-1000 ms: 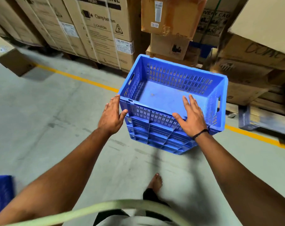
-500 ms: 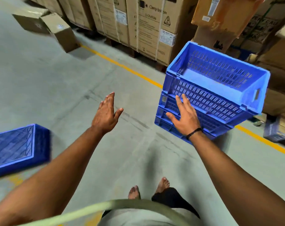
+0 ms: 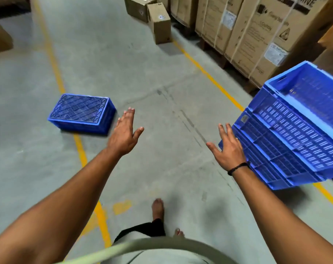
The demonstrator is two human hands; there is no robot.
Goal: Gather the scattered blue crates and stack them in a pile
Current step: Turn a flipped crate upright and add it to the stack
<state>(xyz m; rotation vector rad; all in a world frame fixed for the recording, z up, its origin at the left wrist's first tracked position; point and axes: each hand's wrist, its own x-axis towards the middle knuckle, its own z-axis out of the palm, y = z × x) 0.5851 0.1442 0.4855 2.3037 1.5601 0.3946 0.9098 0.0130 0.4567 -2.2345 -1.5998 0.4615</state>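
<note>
At the bottom centre of the frame a bare foot [image 3: 158, 208] stands on the grey concrete floor [image 3: 142, 77], with the toes of the other just below it to the right. Both forearms reach up from the lower corners. The left hand [image 3: 124, 135] hangs in mid-frame with its fingers spread wide and nothing in it, just right of a painted yellow floor line [image 3: 79, 147]. The right hand [image 3: 228, 147], a thin black band [image 3: 237, 168] at its wrist, is flat and wide as well, fingers against the near left corner of the stack of blue slotted plastic crates [image 3: 295, 141] at the right edge; it grips nothing. The top crate of that stack is open upward, and the part of its inside that shows holds nothing (the rest is cut off by the frame). Left of centre, on the floor beside the yellow line, an upturned blue plastic crate [image 3: 81, 111] lies with its ribbed base up, well apart from the stack. Farther off, a small brown cardboard box [image 3: 160, 23] stands at upper centre, and tall strapped cardboard cartons [image 3: 257, 31] line the upper right behind a second yellow line.
</note>
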